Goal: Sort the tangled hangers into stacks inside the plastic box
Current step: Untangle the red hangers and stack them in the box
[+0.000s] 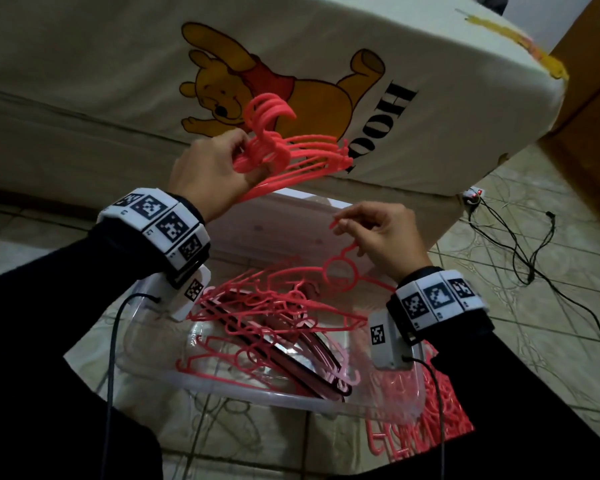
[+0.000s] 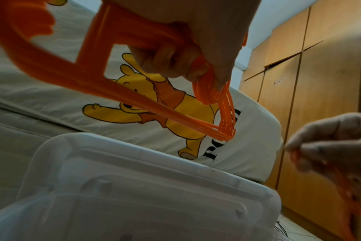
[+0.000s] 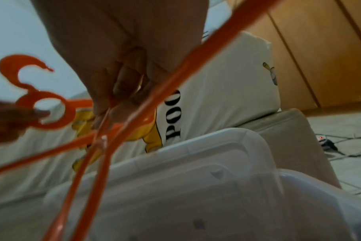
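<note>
My left hand (image 1: 222, 168) grips a bunch of several coral-pink hangers (image 1: 291, 150) at their necks, held up in front of the mattress, hooks upward. The same bunch (image 2: 220, 106) shows under my curled fingers (image 2: 171, 62) in the left wrist view. My right hand (image 1: 378, 233) pinches the hook of a single pink hanger (image 1: 340, 271) lifted over the clear plastic box (image 1: 243, 393). That hanger's ring and hook (image 3: 45, 110) show in the right wrist view. A tangle of pink hangers (image 1: 274, 323) lies inside the box, with some dark ones beneath.
A mattress with a cartoon bear print (image 1: 274, 88) stands behind the box. The box lid (image 1: 274, 223) leans against it. More pink hangers (image 1: 423, 431) lie on the tiled floor at the right. Black cables (image 1: 534, 258) and wooden wardrobe doors (image 2: 319, 81) are at the right.
</note>
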